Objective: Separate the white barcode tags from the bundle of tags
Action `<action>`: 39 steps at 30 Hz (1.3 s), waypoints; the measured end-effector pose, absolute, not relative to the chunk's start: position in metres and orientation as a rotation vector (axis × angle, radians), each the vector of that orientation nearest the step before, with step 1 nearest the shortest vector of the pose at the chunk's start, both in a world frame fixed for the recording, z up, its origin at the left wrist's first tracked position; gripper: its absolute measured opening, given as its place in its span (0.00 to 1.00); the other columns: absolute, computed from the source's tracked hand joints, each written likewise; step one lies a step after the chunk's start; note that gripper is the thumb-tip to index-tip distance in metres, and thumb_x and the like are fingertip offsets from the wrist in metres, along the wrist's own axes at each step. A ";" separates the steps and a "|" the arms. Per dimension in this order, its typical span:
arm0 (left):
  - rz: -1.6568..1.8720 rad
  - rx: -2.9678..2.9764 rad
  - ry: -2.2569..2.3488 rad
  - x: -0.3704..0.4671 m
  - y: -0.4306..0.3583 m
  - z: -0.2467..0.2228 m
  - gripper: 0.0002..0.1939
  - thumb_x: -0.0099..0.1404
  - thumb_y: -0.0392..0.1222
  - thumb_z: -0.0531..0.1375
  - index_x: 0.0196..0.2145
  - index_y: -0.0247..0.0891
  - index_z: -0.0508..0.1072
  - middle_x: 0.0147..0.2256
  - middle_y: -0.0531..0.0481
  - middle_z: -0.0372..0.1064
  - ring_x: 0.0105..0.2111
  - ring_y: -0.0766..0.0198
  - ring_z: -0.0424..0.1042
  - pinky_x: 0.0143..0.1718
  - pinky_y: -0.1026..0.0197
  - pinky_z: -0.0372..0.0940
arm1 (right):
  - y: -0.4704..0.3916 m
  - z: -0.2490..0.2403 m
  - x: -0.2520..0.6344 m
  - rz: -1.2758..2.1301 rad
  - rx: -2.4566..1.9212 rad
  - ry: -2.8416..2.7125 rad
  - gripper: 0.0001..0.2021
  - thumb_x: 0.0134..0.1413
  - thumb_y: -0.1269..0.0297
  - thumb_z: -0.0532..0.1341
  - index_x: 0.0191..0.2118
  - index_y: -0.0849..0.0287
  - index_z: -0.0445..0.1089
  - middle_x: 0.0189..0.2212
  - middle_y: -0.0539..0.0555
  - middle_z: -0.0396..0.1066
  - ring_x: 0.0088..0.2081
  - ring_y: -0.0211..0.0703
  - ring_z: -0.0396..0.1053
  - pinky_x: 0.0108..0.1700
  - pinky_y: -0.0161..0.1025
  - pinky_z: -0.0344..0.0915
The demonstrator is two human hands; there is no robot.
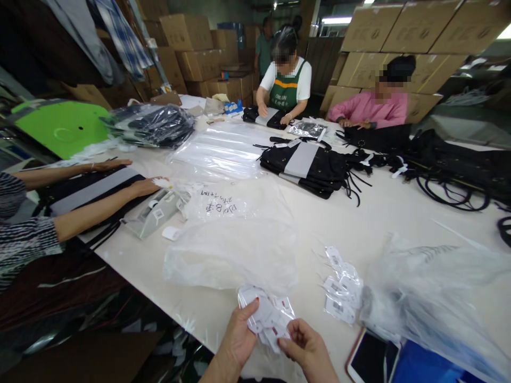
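Observation:
At the near edge of the white table (391,213), my left hand (238,336) grips a bunch of small white paper tags (266,315). My right hand (307,348) pinches one tag of that bunch from the right side. A second loose heap of white tags (341,290) lies on the table just right of my hands. A crumpled clear plastic bag (231,255) lies beyond the bunch.
A phone (371,357) and large clear bags (439,298) lie at the right. A co-worker's arms (99,205) rest on a black-and-grey garment at left. Two people across the table handle black garments (311,165). Bagged stacks (154,125) and cardboard boxes (187,32) stand behind.

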State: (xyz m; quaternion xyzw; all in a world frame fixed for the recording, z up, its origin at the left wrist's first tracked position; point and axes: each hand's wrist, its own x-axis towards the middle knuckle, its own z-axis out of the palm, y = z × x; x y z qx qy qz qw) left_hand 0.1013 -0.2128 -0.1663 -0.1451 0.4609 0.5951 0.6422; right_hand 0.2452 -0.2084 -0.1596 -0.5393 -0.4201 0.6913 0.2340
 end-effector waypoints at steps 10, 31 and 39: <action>1.431 -0.519 1.161 0.079 -0.212 -0.170 0.16 0.51 0.26 0.59 0.40 0.33 0.69 0.28 0.48 0.73 0.30 0.58 0.74 0.41 0.55 0.66 | -0.211 -0.171 0.268 2.003 -1.537 -0.961 0.11 0.32 0.61 0.61 0.18 0.59 0.58 0.14 0.45 0.58 0.19 0.32 0.53 0.23 0.32 0.47; 1.434 -0.318 1.181 0.075 -0.220 -0.172 0.14 0.42 0.32 0.65 0.30 0.32 0.72 0.23 0.48 0.72 0.23 0.61 0.70 0.28 0.61 0.63 | -0.204 -0.183 0.275 1.699 -1.753 -1.243 0.18 0.37 0.46 0.59 0.21 0.58 0.62 0.15 0.47 0.59 0.20 0.37 0.55 0.24 0.35 0.51; 1.259 -0.087 0.959 0.109 -0.230 -0.160 0.13 0.45 0.37 0.66 0.30 0.27 0.74 0.26 0.42 0.73 0.26 0.59 0.70 0.31 0.60 0.62 | -0.209 -0.163 0.234 1.597 -1.557 -1.332 0.16 0.39 0.48 0.61 0.23 0.58 0.65 0.19 0.47 0.62 0.24 0.38 0.59 0.27 0.34 0.56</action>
